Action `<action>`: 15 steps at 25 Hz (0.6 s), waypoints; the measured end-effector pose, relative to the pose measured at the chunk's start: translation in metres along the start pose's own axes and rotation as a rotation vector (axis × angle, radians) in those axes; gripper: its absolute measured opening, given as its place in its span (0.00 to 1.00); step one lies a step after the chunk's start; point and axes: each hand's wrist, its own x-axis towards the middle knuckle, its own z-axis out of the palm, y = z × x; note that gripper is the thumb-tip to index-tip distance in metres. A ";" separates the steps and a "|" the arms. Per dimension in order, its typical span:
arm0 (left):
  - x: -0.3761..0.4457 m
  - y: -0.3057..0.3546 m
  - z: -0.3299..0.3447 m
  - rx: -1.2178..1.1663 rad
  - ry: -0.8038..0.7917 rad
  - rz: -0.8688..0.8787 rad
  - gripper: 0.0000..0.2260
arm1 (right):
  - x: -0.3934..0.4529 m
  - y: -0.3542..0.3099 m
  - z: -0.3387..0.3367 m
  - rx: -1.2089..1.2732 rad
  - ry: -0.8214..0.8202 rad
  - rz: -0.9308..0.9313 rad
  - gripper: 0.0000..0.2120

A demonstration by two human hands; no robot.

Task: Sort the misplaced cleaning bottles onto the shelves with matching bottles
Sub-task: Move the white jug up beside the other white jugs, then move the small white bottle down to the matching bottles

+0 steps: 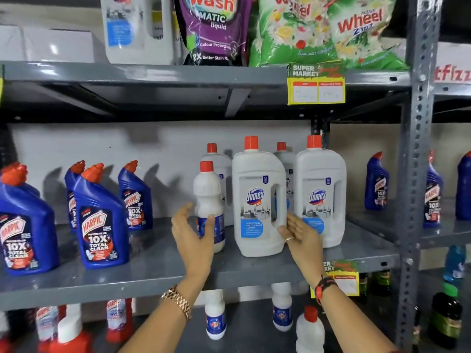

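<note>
Small white bottle among the Domex jugs, middle shelf

The small white bottle (209,207) stands upright, red cap up, beside a Domex jug (257,200); left hand (195,234) fingers spread at it, right hand (303,238) open against the jug.

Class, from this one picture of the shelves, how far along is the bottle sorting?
Looks done: the blue Harpic bottles stand grouped on the middle shelf. In hand: the left hand is open around a small white bottle standing among the big Domex jugs; the right hand rests by a jug. Left: moving it to the matching small bottles below.
</note>
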 end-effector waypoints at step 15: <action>-0.023 0.010 -0.075 0.093 -0.187 -0.155 0.28 | 0.004 0.001 0.002 -0.038 -0.084 0.006 0.19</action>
